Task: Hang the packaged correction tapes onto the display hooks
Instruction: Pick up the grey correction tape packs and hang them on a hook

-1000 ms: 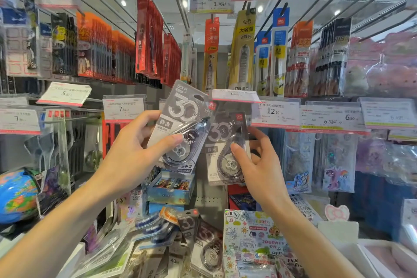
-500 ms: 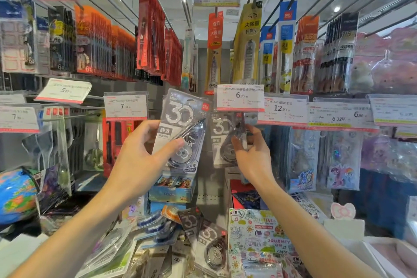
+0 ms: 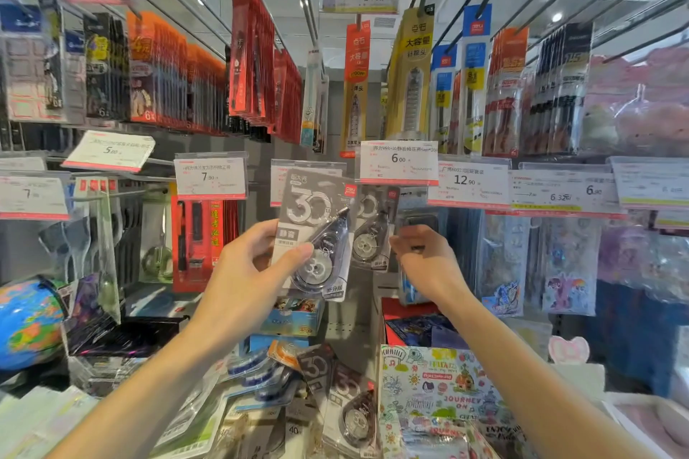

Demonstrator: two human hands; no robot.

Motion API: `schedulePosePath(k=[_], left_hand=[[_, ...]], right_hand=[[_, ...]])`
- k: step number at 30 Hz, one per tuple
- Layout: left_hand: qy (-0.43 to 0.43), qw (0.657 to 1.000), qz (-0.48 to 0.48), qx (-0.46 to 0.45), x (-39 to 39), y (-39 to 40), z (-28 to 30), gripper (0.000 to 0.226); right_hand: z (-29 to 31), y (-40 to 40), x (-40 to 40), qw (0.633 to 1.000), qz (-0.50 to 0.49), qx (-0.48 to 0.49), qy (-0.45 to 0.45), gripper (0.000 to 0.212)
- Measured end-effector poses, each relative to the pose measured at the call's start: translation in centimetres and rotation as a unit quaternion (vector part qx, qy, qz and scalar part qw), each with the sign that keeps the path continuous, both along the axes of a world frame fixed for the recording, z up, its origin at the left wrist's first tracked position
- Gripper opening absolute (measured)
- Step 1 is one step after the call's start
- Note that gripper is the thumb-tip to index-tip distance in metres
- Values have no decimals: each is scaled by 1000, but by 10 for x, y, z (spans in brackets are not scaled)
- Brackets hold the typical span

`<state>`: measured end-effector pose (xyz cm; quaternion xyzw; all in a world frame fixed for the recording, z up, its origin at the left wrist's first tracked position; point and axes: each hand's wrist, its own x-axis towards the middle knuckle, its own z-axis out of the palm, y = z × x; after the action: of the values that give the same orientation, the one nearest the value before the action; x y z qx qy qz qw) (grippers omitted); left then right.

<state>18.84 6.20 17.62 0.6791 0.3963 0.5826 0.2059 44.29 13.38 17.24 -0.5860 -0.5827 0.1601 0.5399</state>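
now, at the far left a globe [image 3: 28, 322] sits low beside the shelf. your left hand [image 3: 244, 281] grips a grey packaged correction tape [image 3: 317, 237], thumb across its front, tilted and held up just below the row of price tags. just right of it a second correction tape pack [image 3: 374, 231] hangs under the 6.00 price tag [image 3: 399, 162]. your right hand [image 3: 425, 261] is beside that hung pack, fingers loosely curled, holding nothing. near you, more correction tape packs [image 3: 346, 402] lie in a loose pile left of a doodle-print box [image 3: 443, 388].
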Motion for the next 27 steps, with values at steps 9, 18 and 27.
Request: schedulePosePath(k=[9,18,27], left_hand=[[-28,998,-53,-21,24,-3,-27,22],[-18,995,-90,-33,55,-8,-38,21],[47,989,59,127,40,-6,5,38]], right_hand=[[-20,-91,-9,982,182,25,49,17],[-31,-102,-17,972,198,45,121,42],[-28,-105,10,970,181,77,143,45]])
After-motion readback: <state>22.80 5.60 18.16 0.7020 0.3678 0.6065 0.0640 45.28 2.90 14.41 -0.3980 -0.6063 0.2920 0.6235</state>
